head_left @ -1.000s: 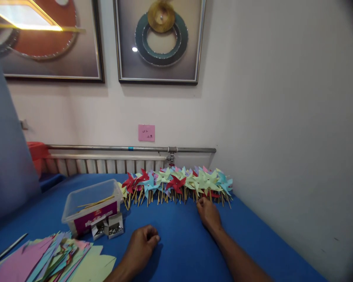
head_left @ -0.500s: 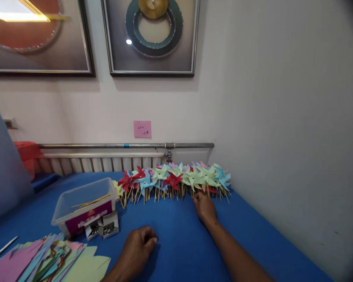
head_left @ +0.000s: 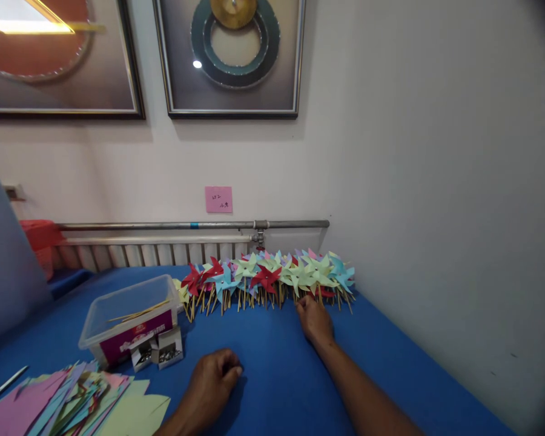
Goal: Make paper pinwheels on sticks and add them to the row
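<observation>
A long row of paper pinwheels [head_left: 267, 280] in red, green, blue and pink, each on a wooden stick, lies along the back of the blue table [head_left: 272, 345] against the wall. My right hand [head_left: 315, 320] is stretched out to the row, its fingertips at the sticks of the green pinwheels near the right end; whether it grips a stick is hidden. My left hand [head_left: 213, 378] rests on the table in front of me, fingers curled loosely, with nothing visible in it.
A clear plastic tub [head_left: 129, 315] with a few wooden sticks stands left of the pinwheels, two small open boxes of pins [head_left: 158, 351] before it. A stack of coloured paper sheets [head_left: 72, 406] lies at the near left. A radiator and pipe [head_left: 191, 226] run behind.
The view has shifted a little to the right and up. My right hand stays at the pinwheel sticks and my left hand stays curled on the table.
</observation>
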{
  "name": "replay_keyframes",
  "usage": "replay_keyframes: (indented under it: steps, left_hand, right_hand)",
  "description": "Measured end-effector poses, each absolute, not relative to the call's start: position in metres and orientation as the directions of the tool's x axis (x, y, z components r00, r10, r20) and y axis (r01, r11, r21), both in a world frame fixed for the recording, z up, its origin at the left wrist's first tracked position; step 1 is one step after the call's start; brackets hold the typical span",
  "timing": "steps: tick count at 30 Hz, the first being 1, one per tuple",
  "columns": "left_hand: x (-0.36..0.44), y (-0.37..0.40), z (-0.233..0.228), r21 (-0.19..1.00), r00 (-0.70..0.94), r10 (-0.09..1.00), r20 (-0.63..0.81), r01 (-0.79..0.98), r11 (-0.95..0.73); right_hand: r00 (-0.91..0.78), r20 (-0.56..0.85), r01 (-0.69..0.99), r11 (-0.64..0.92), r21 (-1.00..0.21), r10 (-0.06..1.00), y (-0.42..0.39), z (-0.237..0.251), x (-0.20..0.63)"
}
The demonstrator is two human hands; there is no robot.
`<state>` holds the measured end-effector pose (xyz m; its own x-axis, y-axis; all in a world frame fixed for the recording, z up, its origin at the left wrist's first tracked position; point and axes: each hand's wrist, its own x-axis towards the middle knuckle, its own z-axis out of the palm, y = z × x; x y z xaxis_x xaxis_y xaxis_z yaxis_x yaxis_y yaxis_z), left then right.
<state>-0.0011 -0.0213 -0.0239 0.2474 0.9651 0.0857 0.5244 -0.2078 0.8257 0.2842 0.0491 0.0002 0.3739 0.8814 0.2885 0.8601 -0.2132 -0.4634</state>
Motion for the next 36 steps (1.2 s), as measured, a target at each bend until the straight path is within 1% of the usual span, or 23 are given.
replay_keyframes:
  steps: [2,5,8,11,12,14,16,18,19,21,24,26,28,29,31,32,34,36]
  left_hand:
    - [-0.001,-0.023,-0.022,0.81,0.258,0.961,0.098,0.54,-0.228]
    - [-0.001,-0.027,-0.017,0.753,0.309,0.943,0.128,0.588,-0.295]
    - [-0.003,-0.03,-0.013,0.686,0.364,0.922,0.132,0.638,-0.35]
    - [-0.006,-0.032,-0.012,0.61,0.417,0.896,0.156,0.673,-0.419]
    - [-0.006,-0.032,-0.012,0.58,0.44,0.882,0.17,0.679,-0.451]
    - [-0.007,-0.032,-0.011,0.527,0.486,0.851,0.199,0.679,-0.511]
    - [-0.006,-0.034,-0.009,0.5,0.516,0.824,0.232,0.664,-0.556]
    - [-0.003,-0.039,-0.007,0.492,0.544,0.795,0.267,0.633,-0.598]
    - [-0.001,-0.044,-0.006,0.469,0.558,0.788,0.26,0.641,-0.608]
    - [0.001,-0.059,-0.005,0.373,0.578,0.776,0.252,0.682,-0.629]
    - [-0.009,-0.091,-0.011,0.263,0.611,0.768,0.19,0.722,-0.64]
    - [-0.028,-0.116,-0.019,0.252,0.583,0.787,0.201,0.746,-0.616]
    - [-0.057,-0.136,-0.029,0.254,0.475,0.829,0.295,0.798,-0.547]
    - [-0.074,-0.144,-0.033,0.244,0.4,0.837,0.373,0.828,-0.504]
    - [-0.109,-0.153,-0.04,0.218,0.209,0.81,0.547,0.899,-0.379]
    - [-0.124,-0.155,-0.041,0.198,0.157,0.772,0.617,0.917,-0.345]
    - [-0.146,-0.156,-0.041,0.16,0.129,0.754,0.644,0.941,-0.298]
    - [-0.152,-0.154,-0.036,0.12,0.165,0.768,0.619,0.946,-0.3]
  right_hand:
    - [0.374,0.302,0.862,-0.209,-0.462,0.877,0.048,0.001,0.284]
    - [0.364,0.332,0.866,-0.186,-0.464,0.87,0.044,0.002,0.281]
    - [0.296,0.381,0.882,-0.097,-0.461,0.876,0.033,0.006,0.267]
    - [0.138,0.427,0.888,0.079,-0.452,0.894,0.01,0.013,0.234]
    - [0.045,0.46,0.862,0.198,-0.466,0.887,0.001,0.017,0.218]
    - [-0.068,0.522,0.779,0.373,-0.505,0.85,-0.019,0.026,0.185]
    - [-0.093,0.54,0.676,0.451,-0.583,0.837,-0.036,0.034,0.154]
    - [-0.105,0.511,0.595,0.466,-0.655,0.853,-0.046,0.035,0.132]
    - [-0.107,0.495,0.567,0.462,-0.682,0.862,-0.048,0.033,0.126]
    - [-0.088,0.472,0.532,0.442,-0.722,0.877,-0.046,0.021,0.121]
    - [-0.04,0.375,0.517,0.34,-0.786,0.926,-0.036,-0.003,0.128]
    - [-0.025,0.316,0.505,0.284,-0.815,0.949,-0.031,-0.012,0.132]
    - [-0.023,0.299,0.478,0.273,-0.835,0.954,-0.03,-0.014,0.133]
    - [-0.034,0.296,0.467,0.277,-0.84,0.955,-0.031,-0.013,0.131]
    - [-0.071,0.295,0.455,0.294,-0.841,0.953,-0.035,-0.01,0.126]
    - [-0.095,0.292,0.454,0.303,-0.838,0.952,-0.037,-0.009,0.123]
    - [-0.144,0.288,0.46,0.322,-0.828,0.947,-0.04,-0.01,0.117]
    - [-0.182,0.291,0.471,0.343,-0.813,0.939,-0.041,-0.013,0.114]
